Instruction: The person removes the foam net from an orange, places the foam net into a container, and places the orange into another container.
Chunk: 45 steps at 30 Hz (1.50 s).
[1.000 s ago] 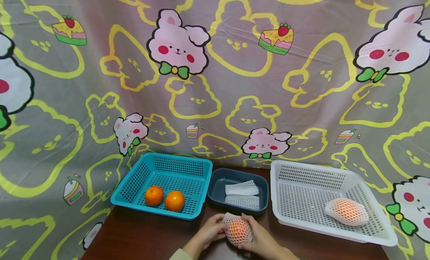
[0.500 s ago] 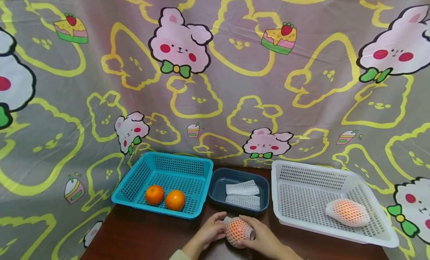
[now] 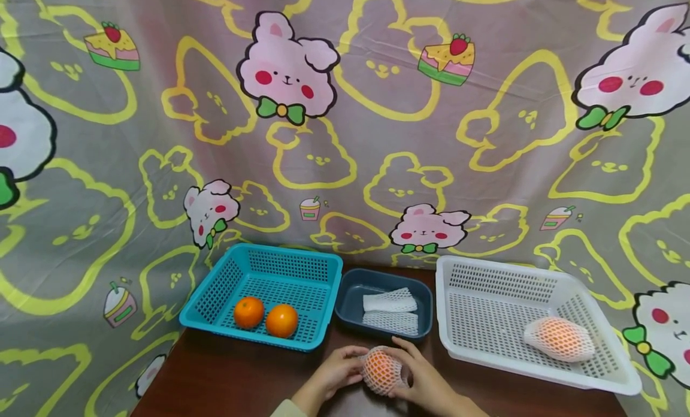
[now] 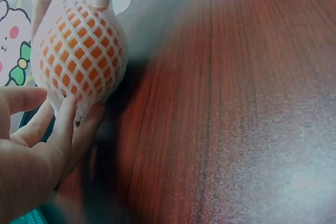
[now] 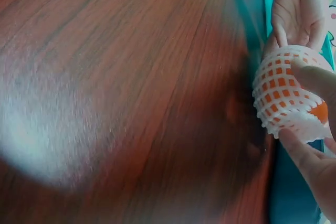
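An orange in a white foam net (image 3: 380,372) is between my two hands over the near table. My left hand (image 3: 335,372) holds the left end; in the left wrist view its fingertips pinch the gathered net below the fruit. My right hand (image 3: 424,381) grips the other side, one finger raised off it. In the right wrist view, the right thumb (image 5: 315,80) presses on the mesh and a finger is at the net's open rim (image 5: 307,127). A bare patch of the orange (image 5: 319,112) shows at that rim.
A teal basket (image 3: 210,327) with two bare oranges (image 3: 282,320) stands at left. In the middle, a dark blue tray (image 3: 350,279) holds two flat foam nets (image 3: 390,323). The white basket (image 3: 485,360) at right contains a netted orange (image 3: 560,340). Behind hangs a patterned curtain (image 3: 345,135).
The right hand has shifted its fingers at the net's right end, and one finger has lifted away. The left hand stays at its end. The baskets and tray have not moved.
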Tool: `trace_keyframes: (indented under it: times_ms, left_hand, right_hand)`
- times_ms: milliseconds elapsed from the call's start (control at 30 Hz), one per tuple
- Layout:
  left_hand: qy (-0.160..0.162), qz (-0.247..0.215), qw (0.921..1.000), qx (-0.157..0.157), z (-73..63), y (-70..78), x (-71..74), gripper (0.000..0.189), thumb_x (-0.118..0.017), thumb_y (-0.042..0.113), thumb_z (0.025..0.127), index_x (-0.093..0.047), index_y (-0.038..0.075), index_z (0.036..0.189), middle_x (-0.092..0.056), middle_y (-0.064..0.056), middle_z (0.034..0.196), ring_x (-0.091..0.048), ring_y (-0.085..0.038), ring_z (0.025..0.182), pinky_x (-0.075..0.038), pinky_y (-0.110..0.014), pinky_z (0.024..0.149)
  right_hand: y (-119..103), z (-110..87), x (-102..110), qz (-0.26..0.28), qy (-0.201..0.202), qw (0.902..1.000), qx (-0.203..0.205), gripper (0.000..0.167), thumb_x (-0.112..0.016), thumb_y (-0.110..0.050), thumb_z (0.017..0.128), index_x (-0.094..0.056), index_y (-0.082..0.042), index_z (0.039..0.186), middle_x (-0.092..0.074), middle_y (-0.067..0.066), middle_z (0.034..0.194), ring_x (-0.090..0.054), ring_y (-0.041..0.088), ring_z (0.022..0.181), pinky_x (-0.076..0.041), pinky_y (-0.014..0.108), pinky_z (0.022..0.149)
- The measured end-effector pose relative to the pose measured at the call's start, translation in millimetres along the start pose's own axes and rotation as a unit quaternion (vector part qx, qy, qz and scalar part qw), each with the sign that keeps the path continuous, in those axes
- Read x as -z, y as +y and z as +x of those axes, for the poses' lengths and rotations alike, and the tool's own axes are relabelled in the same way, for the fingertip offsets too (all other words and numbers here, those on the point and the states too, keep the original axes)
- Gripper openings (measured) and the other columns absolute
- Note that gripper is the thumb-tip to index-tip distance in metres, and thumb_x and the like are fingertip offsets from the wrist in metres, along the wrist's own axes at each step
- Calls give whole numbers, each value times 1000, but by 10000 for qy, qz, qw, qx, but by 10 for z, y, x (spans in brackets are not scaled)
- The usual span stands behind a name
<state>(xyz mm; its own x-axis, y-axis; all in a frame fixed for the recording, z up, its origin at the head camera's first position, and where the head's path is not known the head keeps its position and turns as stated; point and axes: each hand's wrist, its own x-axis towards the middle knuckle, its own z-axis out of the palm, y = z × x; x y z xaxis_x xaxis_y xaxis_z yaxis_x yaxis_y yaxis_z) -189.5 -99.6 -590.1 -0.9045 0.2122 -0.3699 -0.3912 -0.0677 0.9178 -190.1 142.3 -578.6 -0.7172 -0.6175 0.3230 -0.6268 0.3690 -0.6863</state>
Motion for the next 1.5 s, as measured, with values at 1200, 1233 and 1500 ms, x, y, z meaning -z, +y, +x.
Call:
trace_keyframes:
  times_ms: [1200,1233,1500]
  left_hand:
    - [28,280,9985,-461,-47,149,-114,46,-62,-6,83,-63,-11,129,-64,-21,129,-63,-16,96,-58,-36,82]
    - [-39,279,9985,-478,-49,147,-115,47,-62,-6,84,-62,-12,130,-63,-22,130,-63,-18,100,-58,-38,83]
    - [-592,1122,9867,-1019,-55,136,-132,55,-63,-8,80,-60,-7,135,-59,-24,136,-60,-33,118,-56,-38,85]
  right_hand:
    - [-137,156,97,-764,1203,9843,1042,29,-81,11,65,-74,-11,82,-61,-10,79,-52,-3,68,-44,11,57]
    - [-159,167,99,-735,1166,9860,934,28,-79,10,65,-74,-12,82,-59,-12,78,-51,-4,68,-44,12,56]
    - [-224,180,65,-482,732,9952,444,17,-79,2,78,-78,-8,91,-58,-13,78,-49,-4,67,-45,16,54]
